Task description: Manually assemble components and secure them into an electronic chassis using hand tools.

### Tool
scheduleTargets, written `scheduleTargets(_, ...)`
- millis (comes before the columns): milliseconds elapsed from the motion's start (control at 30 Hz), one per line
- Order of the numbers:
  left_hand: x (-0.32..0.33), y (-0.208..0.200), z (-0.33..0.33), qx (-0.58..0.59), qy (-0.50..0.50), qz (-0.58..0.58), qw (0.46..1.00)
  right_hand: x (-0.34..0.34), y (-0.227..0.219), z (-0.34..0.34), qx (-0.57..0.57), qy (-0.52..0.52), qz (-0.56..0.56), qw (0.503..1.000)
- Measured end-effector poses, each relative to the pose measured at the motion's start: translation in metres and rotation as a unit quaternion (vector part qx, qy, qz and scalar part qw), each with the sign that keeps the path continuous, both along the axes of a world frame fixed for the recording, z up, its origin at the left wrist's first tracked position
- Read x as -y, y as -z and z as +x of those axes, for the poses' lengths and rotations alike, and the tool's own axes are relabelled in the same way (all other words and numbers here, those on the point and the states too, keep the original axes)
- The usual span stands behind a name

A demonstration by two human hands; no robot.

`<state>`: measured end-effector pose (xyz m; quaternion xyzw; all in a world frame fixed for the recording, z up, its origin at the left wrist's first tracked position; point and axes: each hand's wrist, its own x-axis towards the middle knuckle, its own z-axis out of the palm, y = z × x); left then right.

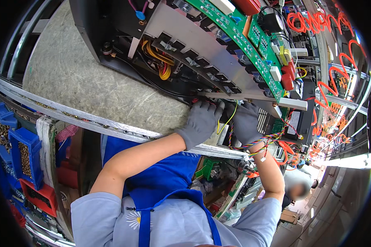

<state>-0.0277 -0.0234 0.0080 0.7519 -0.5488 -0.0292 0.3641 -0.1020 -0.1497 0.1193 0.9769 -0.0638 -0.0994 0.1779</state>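
Both my hands wear grey gloves and meet at the lower edge of an open electrical unit with a black metal housing (86, 29). My left hand (203, 122) has its fingers curled in at that edge, near the end of a black cable (146, 79). Close beside it, my right hand (246, 123) bends its fingers inward under the metal plate (181, 31). What the fingertips pinch is hidden. A yellow-green wire (229, 120) loops between the hands. Across my right wrist runs a multicoloured wire bundle (272, 136). A green circuit board (257, 66) stands above the plate.
The unit rests on a scratched grey worktop (82, 92) with a metal front rail (90, 128). Blue bins (27, 152) of screws and a red bin (39, 197) sit at left. Red coiled hoses (323, 88) hang at right. Another person (299, 181) is farther back.
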Motion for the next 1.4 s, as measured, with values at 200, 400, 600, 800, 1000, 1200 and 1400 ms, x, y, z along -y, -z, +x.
scheduleTargets(200, 0.002, -0.002, 0.004, 0.02, 0.013, 0.021, 1.0, 0.002, -0.001, 0.001, -0.032, 0.016, 0.004, 0.999)
scheduleTargets(400, 0.006, -0.006, 0.007, -0.006, 0.001, 0.045, 0.999, 0.002, 0.0, 0.0, -0.008, 0.017, 0.01, 1.0)
scheduleTargets(600, 0.009, -0.002, 0.009, -0.051, 0.0, -0.023, 0.998, 0.0, -0.001, -0.001, -0.012, 0.025, 0.016, 0.999)
scheduleTargets(800, 0.013, -0.003, 0.012, -0.084, 0.026, 0.002, 0.996, 0.001, -0.001, -0.001, 0.011, 0.023, 0.038, 0.999)
scheduleTargets(1000, 0.01, -0.004, 0.016, -0.084, 0.038, 0.002, 0.996, -0.002, -0.007, 0.0, -0.019, 0.059, 0.047, 0.997)
scheduleTargets(1200, 0.008, -0.005, 0.018, -0.066, 0.04, -0.004, 0.997, -0.001, -0.001, -0.001, -0.013, 0.038, -0.007, 0.999)
scheduleTargets(1400, 0.01, -0.008, 0.02, -0.07, 0.05, 0.01, 0.996, 0.004, 0.005, -0.004, 0.017, 0.004, -0.034, 0.999)
